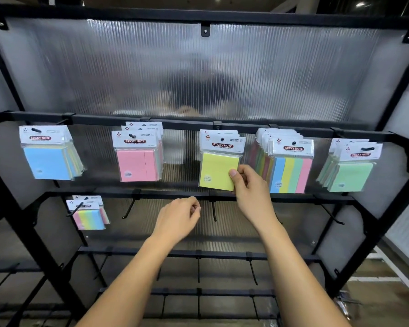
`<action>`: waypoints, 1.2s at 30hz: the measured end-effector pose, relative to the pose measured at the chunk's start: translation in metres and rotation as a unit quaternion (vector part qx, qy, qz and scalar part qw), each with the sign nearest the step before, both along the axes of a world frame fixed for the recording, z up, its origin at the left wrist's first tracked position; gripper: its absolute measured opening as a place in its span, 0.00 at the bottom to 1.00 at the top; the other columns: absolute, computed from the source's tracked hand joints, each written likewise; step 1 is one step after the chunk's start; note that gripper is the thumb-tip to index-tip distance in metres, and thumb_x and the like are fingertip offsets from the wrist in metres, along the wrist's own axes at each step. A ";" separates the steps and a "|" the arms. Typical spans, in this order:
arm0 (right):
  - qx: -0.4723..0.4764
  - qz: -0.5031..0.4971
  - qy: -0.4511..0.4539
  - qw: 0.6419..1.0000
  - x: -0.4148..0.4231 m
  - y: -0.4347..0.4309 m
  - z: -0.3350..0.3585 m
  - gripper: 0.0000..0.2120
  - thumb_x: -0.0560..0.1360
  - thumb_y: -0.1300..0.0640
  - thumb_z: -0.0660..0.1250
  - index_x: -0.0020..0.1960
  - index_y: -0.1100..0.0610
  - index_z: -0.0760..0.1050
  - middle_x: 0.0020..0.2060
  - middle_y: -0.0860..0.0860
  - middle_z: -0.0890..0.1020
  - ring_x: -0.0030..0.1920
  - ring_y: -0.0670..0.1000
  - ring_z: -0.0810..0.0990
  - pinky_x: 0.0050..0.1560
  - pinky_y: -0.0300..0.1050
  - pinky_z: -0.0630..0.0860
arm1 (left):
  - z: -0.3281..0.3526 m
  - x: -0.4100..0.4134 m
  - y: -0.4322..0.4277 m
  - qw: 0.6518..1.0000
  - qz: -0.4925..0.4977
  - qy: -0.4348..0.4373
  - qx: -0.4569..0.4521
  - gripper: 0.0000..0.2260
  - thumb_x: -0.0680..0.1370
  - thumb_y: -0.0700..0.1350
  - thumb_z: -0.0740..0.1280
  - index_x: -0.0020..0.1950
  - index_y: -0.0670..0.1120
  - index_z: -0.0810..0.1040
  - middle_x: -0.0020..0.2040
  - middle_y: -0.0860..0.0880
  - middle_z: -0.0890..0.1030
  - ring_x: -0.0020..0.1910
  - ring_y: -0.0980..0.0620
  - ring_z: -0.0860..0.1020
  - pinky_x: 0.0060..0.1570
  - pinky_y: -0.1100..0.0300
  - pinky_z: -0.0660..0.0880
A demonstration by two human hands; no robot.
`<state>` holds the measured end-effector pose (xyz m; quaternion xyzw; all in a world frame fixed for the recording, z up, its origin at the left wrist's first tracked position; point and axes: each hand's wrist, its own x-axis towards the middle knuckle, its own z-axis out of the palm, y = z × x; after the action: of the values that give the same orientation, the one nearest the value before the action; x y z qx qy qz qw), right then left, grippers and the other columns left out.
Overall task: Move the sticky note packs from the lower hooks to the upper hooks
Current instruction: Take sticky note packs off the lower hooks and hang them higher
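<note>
A yellow sticky note pack (216,168) hangs on the middle hook of the upper rail (187,125), and my right hand (250,187) pinches its lower right corner. My left hand (180,218) hovers loosely curled in front of the lower rail (175,195), holding nothing. Blue packs (47,161), pink packs (137,164), striped multicolour packs (288,173) and green packs (350,175) also hang on the upper hooks. On the leftmost lower hook hang two striped packs (89,218).
Bare black hooks (214,211) jut out from the lower rail and from the rails below. The black metal rack frame (7,197) has a ribbed translucent back panel (210,72). A wooden floor shows at the lower right.
</note>
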<state>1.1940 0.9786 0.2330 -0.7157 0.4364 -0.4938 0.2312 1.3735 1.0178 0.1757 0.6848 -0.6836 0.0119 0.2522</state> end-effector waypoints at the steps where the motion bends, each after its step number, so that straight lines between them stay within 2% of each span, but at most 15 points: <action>1: 0.000 0.001 0.000 1.000 0.000 0.000 0.000 0.10 0.82 0.52 0.60 0.43 0.53 0.71 0.29 0.46 0.72 0.32 0.45 0.69 0.32 0.34 0.63 | 0.000 0.000 0.000 1.000 0.000 0.000 0.000 0.08 0.81 0.51 0.60 0.54 0.53 0.77 0.48 0.57 0.80 0.44 0.59 0.74 0.44 0.62 0.72; 5: 0.009 0.004 0.001 1.000 0.001 -0.002 0.001 0.11 0.82 0.51 0.59 0.45 0.55 0.72 0.31 0.48 0.73 0.33 0.46 0.70 0.33 0.38 0.64 | 0.002 0.000 -0.002 1.000 0.001 0.004 0.001 0.08 0.81 0.51 0.60 0.54 0.53 0.77 0.47 0.57 0.80 0.45 0.58 0.76 0.45 0.61 0.74; 10: 0.030 -0.006 0.005 1.000 0.005 -0.009 0.002 0.12 0.82 0.51 0.58 0.47 0.58 0.73 0.34 0.50 0.74 0.34 0.45 0.69 0.35 0.41 0.64 | 0.003 0.001 -0.004 1.000 0.001 0.000 -0.007 0.07 0.81 0.51 0.60 0.53 0.53 0.77 0.46 0.57 0.80 0.42 0.59 0.74 0.42 0.63 0.70; 14: 0.041 -0.021 0.012 0.999 0.009 -0.017 -0.001 0.11 0.83 0.51 0.58 0.52 0.57 0.75 0.38 0.48 0.77 0.38 0.44 0.72 0.35 0.31 0.65 | 0.002 0.000 -0.005 1.000 0.003 0.001 -0.007 0.07 0.81 0.51 0.60 0.54 0.53 0.77 0.46 0.58 0.80 0.43 0.59 0.74 0.43 0.62 0.71; 16: 0.048 -0.020 0.011 0.999 0.010 -0.019 -0.005 0.12 0.83 0.50 0.58 0.54 0.56 0.74 0.38 0.44 0.76 0.39 0.43 0.73 0.35 0.29 0.64 | 0.001 -0.001 -0.005 1.000 0.005 0.000 -0.005 0.07 0.81 0.51 0.60 0.54 0.53 0.77 0.46 0.58 0.79 0.43 0.59 0.74 0.43 0.62 0.71; 21: 0.080 0.000 0.002 0.997 0.014 -0.023 -0.012 0.13 0.81 0.47 0.60 0.56 0.56 0.75 0.40 0.44 0.78 0.42 0.48 0.78 0.41 0.38 0.71 | -0.005 -0.003 -0.001 1.000 0.003 -0.007 -0.002 0.07 0.81 0.51 0.60 0.53 0.53 0.76 0.46 0.58 0.79 0.42 0.59 0.73 0.41 0.64 0.69; 26: 0.142 0.004 0.114 0.983 0.011 -0.007 -0.039 0.08 0.79 0.51 0.64 0.50 0.53 0.79 0.38 0.45 0.82 0.40 0.42 0.79 0.43 0.40 0.77 | -0.013 -0.002 0.005 1.000 0.026 0.013 0.007 0.05 0.80 0.51 0.61 0.51 0.54 0.76 0.43 0.59 0.79 0.41 0.59 0.75 0.40 0.62 0.71; 31: 0.123 0.011 0.174 0.977 0.023 0.024 -0.064 0.10 0.79 0.46 0.61 0.45 0.48 0.78 0.36 0.44 0.82 0.40 0.45 0.80 0.44 0.45 0.79 | -0.025 0.010 0.024 0.999 0.050 0.010 0.018 0.05 0.80 0.51 0.61 0.50 0.54 0.76 0.43 0.58 0.79 0.41 0.58 0.76 0.38 0.62 0.72; 36: 0.095 0.055 0.289 0.951 0.056 0.043 -0.085 0.10 0.79 0.45 0.60 0.48 0.48 0.77 0.41 0.46 0.82 0.44 0.50 0.80 0.44 0.47 0.78 | -0.039 0.034 0.056 0.994 0.106 -0.001 0.039 0.06 0.79 0.51 0.62 0.49 0.52 0.77 0.44 0.56 0.81 0.44 0.55 0.78 0.42 0.57 0.76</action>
<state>1.2496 1.0221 0.1484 -0.8254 0.4894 -0.2084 0.1890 1.4080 1.0740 0.1369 0.7630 -0.6072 0.0127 0.2212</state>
